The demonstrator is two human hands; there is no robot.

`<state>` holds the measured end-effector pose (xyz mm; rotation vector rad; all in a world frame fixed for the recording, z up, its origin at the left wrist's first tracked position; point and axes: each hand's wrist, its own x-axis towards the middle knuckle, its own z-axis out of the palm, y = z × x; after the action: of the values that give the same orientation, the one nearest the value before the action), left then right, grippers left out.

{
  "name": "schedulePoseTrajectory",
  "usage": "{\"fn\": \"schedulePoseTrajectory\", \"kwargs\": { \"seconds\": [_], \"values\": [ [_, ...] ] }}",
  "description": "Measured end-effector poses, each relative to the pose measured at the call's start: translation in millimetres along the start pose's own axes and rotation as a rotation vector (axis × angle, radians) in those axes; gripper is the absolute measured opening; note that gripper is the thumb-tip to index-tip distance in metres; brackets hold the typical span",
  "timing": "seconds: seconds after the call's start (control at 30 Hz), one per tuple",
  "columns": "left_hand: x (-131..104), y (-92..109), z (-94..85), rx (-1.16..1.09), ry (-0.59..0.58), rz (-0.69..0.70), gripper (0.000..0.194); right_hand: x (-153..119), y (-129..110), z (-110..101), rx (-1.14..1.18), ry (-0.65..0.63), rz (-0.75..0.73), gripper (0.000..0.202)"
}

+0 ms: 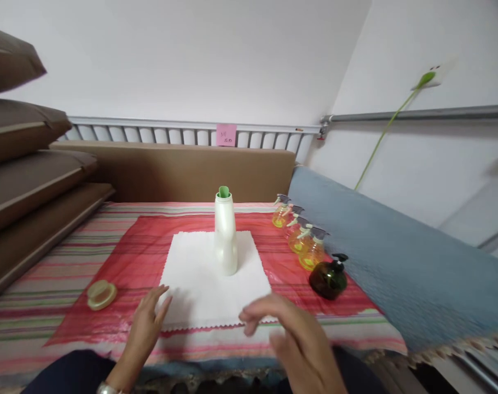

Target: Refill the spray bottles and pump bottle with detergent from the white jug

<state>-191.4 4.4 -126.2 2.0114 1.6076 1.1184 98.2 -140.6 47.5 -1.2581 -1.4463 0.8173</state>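
White cloth (208,279), square, scalloped edges, left hand (147,323) and right hand (292,334) grips apart

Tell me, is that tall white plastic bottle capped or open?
Open: the tall white plastic bottle stands upright with its green spout bare.

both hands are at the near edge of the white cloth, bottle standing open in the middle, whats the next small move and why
Probably a short reach forward with the right hand to steady the white bottle. It stands upright with no cap, on the white cloth, and the cap lies apart at the left. The left hand rests at the cloth's near corner, so tugging the cloth could tip the bottle.
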Motion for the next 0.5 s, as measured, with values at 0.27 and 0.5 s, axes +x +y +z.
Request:
{"fn": "schedulePoseTrajectory", "kwargs": {
  "seconds": [0.27, 0.5],
  "values": [
    [19.4, 133.4, -44.9, -0.430, 0.065, -0.160, 0.056, 47.3, 55.7, 30.4, 0.291, 0.087, 0.282, 0.069],
    [22.8, 145.7, -44.7, -0.613, 0.051, -0.205, 0.060, 41.5, 60.2, 12.3, 0.260, 0.111, 0.260, 0.071]
  ]
}}
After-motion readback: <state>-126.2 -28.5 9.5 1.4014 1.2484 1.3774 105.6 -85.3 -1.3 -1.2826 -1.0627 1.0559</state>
